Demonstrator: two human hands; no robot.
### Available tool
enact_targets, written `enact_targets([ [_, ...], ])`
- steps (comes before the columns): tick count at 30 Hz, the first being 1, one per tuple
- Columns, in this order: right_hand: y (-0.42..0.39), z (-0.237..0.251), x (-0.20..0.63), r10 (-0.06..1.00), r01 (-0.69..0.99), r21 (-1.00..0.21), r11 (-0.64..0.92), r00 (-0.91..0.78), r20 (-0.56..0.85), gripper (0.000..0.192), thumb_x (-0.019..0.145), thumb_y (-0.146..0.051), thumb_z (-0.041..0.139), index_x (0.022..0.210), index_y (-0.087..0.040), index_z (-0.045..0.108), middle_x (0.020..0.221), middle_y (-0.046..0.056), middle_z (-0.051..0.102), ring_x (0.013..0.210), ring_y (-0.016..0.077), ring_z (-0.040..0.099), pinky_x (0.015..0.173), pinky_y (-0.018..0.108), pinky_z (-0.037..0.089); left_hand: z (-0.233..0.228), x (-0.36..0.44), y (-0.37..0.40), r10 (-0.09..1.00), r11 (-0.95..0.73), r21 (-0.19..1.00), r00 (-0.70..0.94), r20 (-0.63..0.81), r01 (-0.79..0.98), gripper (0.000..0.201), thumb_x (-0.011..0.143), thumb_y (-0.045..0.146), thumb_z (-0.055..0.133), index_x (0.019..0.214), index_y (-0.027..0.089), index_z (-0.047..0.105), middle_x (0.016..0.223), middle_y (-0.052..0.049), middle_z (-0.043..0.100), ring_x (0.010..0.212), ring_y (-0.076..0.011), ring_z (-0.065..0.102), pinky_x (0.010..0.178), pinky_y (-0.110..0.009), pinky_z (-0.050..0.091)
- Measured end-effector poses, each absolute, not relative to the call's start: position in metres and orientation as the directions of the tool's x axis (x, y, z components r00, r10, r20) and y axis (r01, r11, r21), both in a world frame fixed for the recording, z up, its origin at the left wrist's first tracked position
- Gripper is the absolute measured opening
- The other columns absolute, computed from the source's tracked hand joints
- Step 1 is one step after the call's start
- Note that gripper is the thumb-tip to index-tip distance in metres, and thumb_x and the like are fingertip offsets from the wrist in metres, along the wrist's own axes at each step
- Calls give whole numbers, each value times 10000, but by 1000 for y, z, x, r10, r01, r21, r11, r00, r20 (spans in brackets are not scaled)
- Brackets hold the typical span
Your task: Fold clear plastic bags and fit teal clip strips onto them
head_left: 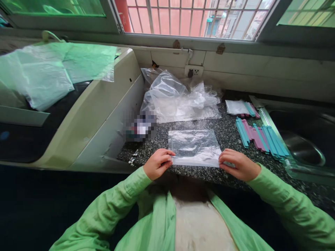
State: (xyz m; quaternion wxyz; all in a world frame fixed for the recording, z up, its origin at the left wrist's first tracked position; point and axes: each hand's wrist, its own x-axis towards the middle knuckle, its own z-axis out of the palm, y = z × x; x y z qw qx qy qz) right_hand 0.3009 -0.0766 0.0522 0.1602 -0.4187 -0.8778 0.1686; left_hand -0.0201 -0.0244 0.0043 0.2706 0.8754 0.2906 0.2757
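Note:
A clear plastic bag (195,146) lies flat at the front of the speckled dark counter. My left hand (158,163) pinches its near left corner between thumb and fingers. At the near right corner, my right hand (237,164) is closed on the same bag in a similar pinch. The bag's near edge is stretched straight between both hands. To the right of my right hand lie several teal bag clips (274,141) and pink bag clips (255,136), side by side in a row.
A heap of clear plastic bags (178,97) lies against the tiled wall by a socket (194,71). A small clear packet (235,107) rests beside more clips. The sink (303,139) is at right. A washing machine (104,104) with plastic sheeting (52,73) stands left.

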Motion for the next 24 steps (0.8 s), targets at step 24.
enact_targets([
  [24, -57, 22, 331, 896, 651, -650, 393, -431, 110, 286, 732, -460, 575, 874, -228, 662, 962, 76, 673, 949, 213, 588, 891, 401, 426, 15, -4, -18, 929, -290, 731, 364, 61, 618, 302, 871, 327, 276, 767, 188, 523, 737, -36, 663, 656, -145, 584, 661, -244, 422],
])
